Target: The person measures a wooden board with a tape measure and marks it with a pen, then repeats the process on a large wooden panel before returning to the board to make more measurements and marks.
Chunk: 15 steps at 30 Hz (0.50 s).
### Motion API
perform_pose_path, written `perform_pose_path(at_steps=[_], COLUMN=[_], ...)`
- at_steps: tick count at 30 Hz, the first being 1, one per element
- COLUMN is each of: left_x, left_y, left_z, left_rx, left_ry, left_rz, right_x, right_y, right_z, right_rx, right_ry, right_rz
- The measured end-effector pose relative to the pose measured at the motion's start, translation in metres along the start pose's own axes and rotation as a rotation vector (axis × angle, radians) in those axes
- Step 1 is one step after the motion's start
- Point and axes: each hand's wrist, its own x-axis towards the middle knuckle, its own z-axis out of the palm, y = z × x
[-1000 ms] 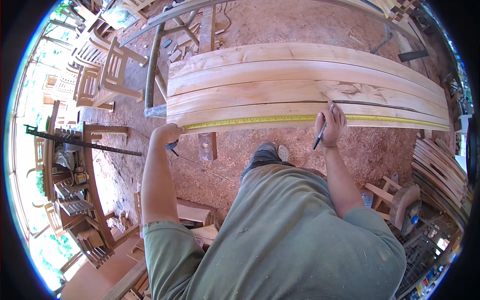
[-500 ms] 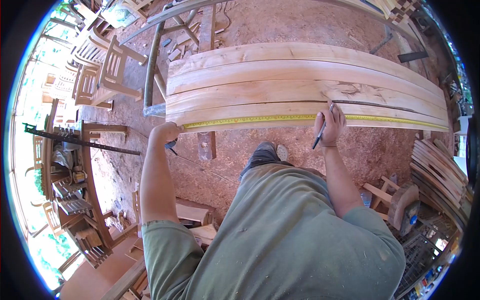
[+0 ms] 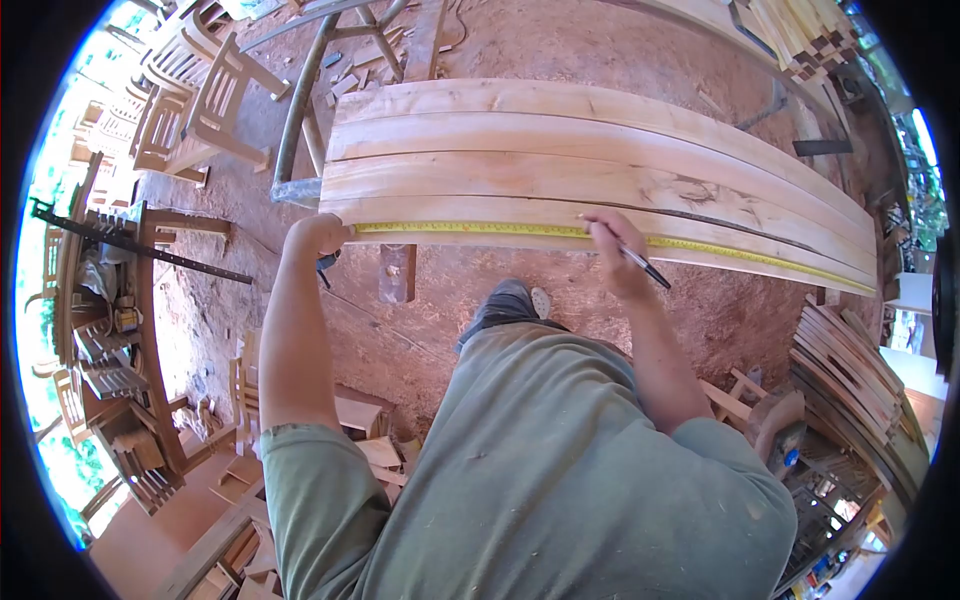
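Several pale wooden planks (image 3: 480, 136) lie side by side before me. A yellow tape measure (image 3: 470, 230) stretches along the plank nearest my body. At the planks' left end, my left hand (image 3: 320, 234) is closed on the tape measure; a small dark part, perhaps its case, shows below the fingers. My right hand (image 3: 622, 262) grips a dark pen (image 3: 654, 272) with a light band, its rear end pointing down and right. That hand is over the tape, right of the middle, with fingertips at the near plank. Its fingers partly hide the pen.
Wooden chairs (image 3: 215, 110) stand at the far left. A metal frame (image 3: 303, 105) and a wooden beam (image 3: 397, 272) are by the planks' left end. Stacked timber strips (image 3: 850, 365) lie at right, and offcuts (image 3: 385, 455) near my left elbow.
My right hand has moved left along the tape, and the pen has swung so its rear end points right. My left hand stays at the planks' left end. The view has shifted slightly.
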Motion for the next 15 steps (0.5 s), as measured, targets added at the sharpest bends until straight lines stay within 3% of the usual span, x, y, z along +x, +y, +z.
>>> perform_pose_path(at_steps=[11,15], left_x=[0.007,0.004], left_y=[-0.007,-0.007], left_z=[0.011,0.012], left_rx=[-0.107,-0.122], left_ry=[0.055,0.072], left_rz=[0.01,0.017], right_x=[0.002,0.003], right_y=[0.006,0.001], right_z=[0.026,0.026], right_rx=[-0.015,-0.211], right_ry=[-0.206,-0.204], right_rz=[0.133,0.022])
